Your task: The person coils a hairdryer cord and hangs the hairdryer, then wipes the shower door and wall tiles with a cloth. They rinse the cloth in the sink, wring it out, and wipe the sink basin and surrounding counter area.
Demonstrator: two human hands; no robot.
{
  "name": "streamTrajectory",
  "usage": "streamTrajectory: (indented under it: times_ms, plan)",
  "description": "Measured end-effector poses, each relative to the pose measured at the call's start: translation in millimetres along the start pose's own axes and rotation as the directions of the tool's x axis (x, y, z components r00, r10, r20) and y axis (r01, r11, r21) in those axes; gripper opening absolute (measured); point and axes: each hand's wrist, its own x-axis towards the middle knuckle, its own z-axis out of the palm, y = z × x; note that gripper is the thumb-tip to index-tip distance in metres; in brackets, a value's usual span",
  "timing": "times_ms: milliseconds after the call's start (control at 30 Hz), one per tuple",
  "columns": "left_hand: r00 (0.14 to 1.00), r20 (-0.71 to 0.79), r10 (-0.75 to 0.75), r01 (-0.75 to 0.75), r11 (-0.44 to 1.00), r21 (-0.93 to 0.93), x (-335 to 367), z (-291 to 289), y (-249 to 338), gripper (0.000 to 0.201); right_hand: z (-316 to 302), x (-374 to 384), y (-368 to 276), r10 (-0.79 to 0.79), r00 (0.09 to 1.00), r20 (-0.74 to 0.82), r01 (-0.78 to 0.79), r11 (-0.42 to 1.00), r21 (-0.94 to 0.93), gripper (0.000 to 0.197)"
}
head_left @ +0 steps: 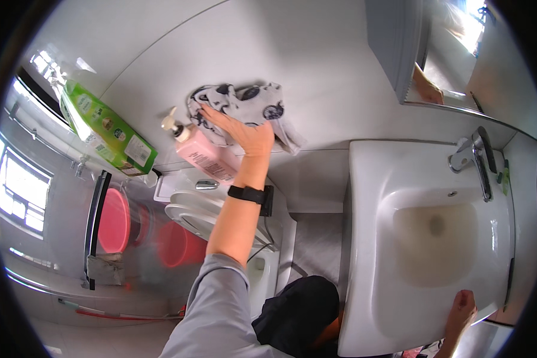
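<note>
Grey-tiled bathroom: white sink [370, 179], mirror [453, 53], bright window [21, 191], perhaps red buckets [114, 221]
</note>
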Motion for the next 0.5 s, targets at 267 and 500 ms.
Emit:
streamTrajectory:
  times_ms: [267,500]
  plan:
    - [0.948,0.318,-0.008,0.082,0.972,-0.221,-71,-39,1,0.08,1,2,-4,-0.035,0.999,0.019,0.034,0.999,0.021,0.012]
    - [0.631,0.709,-0.314,0.61,0.766,-0.204,-100,-96,22,0.045,7,4,12,-0.01,1.0,0.0,0.01,0.995,0.1,0.016]
